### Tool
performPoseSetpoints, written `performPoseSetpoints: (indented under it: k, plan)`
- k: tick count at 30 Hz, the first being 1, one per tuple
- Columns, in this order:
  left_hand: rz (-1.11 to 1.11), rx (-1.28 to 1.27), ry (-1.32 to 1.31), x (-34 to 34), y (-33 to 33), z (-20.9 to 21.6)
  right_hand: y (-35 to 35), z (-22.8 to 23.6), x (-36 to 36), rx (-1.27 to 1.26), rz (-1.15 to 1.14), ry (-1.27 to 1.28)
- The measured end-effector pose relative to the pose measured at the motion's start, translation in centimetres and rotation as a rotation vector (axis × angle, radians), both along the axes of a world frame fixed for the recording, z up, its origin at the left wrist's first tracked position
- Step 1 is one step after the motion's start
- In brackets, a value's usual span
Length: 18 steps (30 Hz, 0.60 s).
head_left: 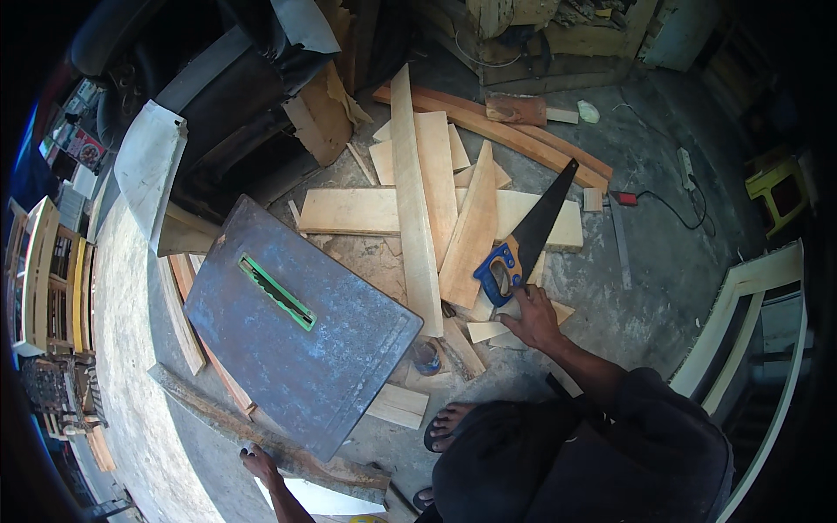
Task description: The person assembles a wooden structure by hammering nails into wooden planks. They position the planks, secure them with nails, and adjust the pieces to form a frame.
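My right hand is just below a handsaw with a blue and yellow handle and a dark blade. Its thumb and fingers are apart, its fingertips close to the handle; whether they touch it I cannot tell. The saw lies over pale boards, blade pointing to the upper right. My left hand is curled beside a long weathered strip, near the lower edge of a worn blue-grey tabletop. What its fingers hold, if anything, is hidden. On the tabletop lies a narrow green frame with a black middle.
Pale boards lie crossed on the floor, with reddish beams behind. A small jar stands by the tabletop. A power cord runs at right near a wooden frame. A torn cabinet stands at upper left.
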<state>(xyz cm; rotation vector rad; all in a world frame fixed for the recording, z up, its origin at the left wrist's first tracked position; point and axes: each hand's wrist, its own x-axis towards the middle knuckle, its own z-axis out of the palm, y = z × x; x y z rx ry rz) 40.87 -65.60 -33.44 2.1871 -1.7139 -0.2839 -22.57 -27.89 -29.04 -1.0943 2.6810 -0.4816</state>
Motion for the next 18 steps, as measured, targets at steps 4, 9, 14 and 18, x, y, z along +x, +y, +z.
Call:
performPoseSetpoints:
  k: [4, 9, 14, 18]
  plan:
    - [-0.249, 0.060, 0.074, -3.9, -0.7, 3.5, -3.8, -1.3, -0.5, 0.173, 0.045, 0.106]
    - [-0.397, 0.348, 0.471, -8.5, 2.2, 10.1, -0.3, 0.2, -8.7, 0.082, -0.118, 0.412]
    - [-0.230, 0.551, 1.041, -14.9, 5.8, 11.8, -2.1, 3.9, -7.4, -0.200, 0.059, 0.162]
    - [-0.186, 0.355, 0.904, -19.5, 6.9, 10.5, -7.4, 4.5, 8.7, -0.182, 0.736, -0.712]
